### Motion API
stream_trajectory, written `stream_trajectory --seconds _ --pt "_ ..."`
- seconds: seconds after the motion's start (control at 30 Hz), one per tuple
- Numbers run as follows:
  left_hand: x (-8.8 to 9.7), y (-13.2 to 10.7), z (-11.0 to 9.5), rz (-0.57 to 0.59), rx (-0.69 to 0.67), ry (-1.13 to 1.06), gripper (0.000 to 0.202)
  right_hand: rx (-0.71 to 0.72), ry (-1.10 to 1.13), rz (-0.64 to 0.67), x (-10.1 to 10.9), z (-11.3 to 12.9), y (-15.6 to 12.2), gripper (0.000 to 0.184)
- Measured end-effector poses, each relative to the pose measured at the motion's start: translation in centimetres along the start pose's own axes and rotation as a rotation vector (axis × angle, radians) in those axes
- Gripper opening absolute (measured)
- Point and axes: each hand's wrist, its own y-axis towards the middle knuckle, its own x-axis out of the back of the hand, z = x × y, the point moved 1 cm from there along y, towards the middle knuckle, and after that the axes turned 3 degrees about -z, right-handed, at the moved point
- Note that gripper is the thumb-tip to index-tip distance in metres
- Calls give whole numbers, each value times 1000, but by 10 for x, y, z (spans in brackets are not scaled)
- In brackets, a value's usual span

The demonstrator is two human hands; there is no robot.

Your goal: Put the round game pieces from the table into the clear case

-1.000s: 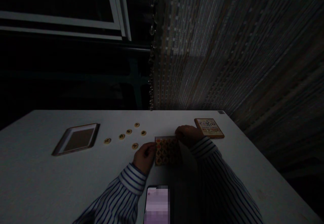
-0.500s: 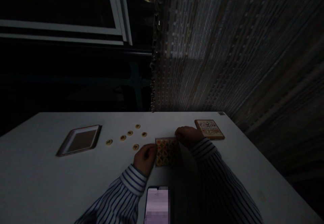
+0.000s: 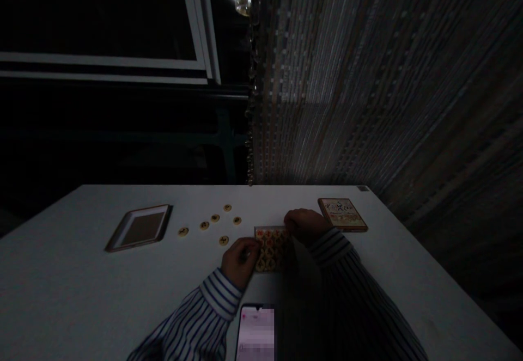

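A shallow square box [image 3: 261,268] with Chinese chess pieces [image 3: 270,252] in rows, marked in red or dark characters, lies on the table in front of me. My left hand [image 3: 240,262] is closed at its left edge, with thumb and fingertips pinched there. At the box's upper right corner, my right hand [image 3: 304,224] is curled closed, and its fingertips are hidden, so what they hold cannot be made out. Several loose round chess pieces [image 3: 223,240] are scattered to the left of the box. Shadow darkens the box's right part.
An open box lid or tray [image 3: 166,222] lies at the left on the white table [image 3: 163,285]. A flat box with a printed cover [image 3: 343,214] is at the back right. Nearest me lies a lit phone [image 3: 256,334]. Behind the table hangs a string curtain [image 3: 310,105].
The view has shifted slightly, so everything sits a little lower and further right. My left fingertips now reach over the box's left edge. My right hand stays at the upper right corner.
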Motion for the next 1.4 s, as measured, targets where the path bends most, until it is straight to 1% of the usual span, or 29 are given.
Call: stream_trajectory --seconds 0.17,0.37,0.47,0.7,0.8,0.9,0.97,1.03,1.13,1.2,1.3,1.4 --pt "2 0 0 10 8 1 19 -3 -4 9 1 3 0 26" --pt "13 2 -10 62 5 49 18 9 -15 -28 1 8 0 26" --pt "18 2 -13 54 -12 63 17 18 -21 -33 3 10 -1 27" --pt "28 2 -3 86 -66 110 16 31 -35 -17 1 16 0 27" --pt "35 4 0 78 -94 100 16 45 -17 -49 -4 19 2 26" --pt "47 9 3 40 -96 92 17 70 -1 -83 -6 22 3 24" --pt "59 15 7 3 -77 108 17 74 16 -89 -5 24 4 24" --pt "73 20 11 -60 -53 117 17 68 35 -102 -4 26 4 23" --pt "96 28 21 -165 31 120 20 53 52 -148 -5 29 6 23" --pt "110 33 27 -200 70 126 24 46 60 -161 -6 32 9 24" --pt "123 44 32 -193 95 146 26 55 66 -151 -7 38 15 24" --pt "125 58 32 -136 100 164 28 76 77 -166 -7 42 23 23"
